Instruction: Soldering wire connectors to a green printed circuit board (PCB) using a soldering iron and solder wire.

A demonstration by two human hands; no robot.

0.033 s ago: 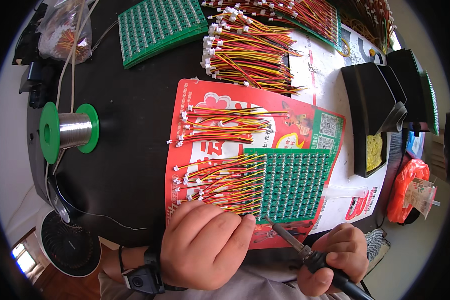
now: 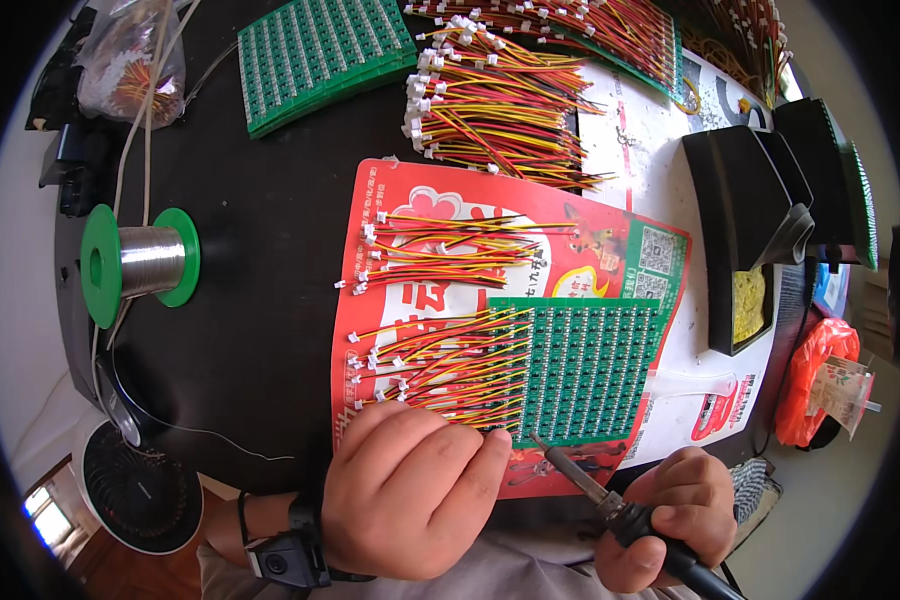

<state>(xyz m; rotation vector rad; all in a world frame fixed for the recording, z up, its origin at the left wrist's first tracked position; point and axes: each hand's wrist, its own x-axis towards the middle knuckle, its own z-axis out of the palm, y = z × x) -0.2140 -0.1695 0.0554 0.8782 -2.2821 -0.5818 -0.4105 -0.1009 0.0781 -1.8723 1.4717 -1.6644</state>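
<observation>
My right hand (image 2: 675,515) is wrapped round the dark handle of a soldering iron (image 2: 580,473). Its tip points up and left, at the near edge of a green circuit board panel (image 2: 595,370). Along the panel's left side, rows of red, black and yellow wires (image 2: 450,370) with white connectors run out to the left. My left hand (image 2: 410,490) is closed in a pinch at the panel's near left corner, over the lowest wires. Its fingers hide what is between them. Panel and wires lie on a red printed sheet (image 2: 370,200).
More loose wires (image 2: 470,250) lie beyond the panel, with a thick wire bundle (image 2: 500,110) behind. Stacked green panels (image 2: 325,60) sit at the far left. A solder spool (image 2: 150,260) stands left. A black holder with yellow sponge (image 2: 750,305) is at right, near a red bag (image 2: 815,370).
</observation>
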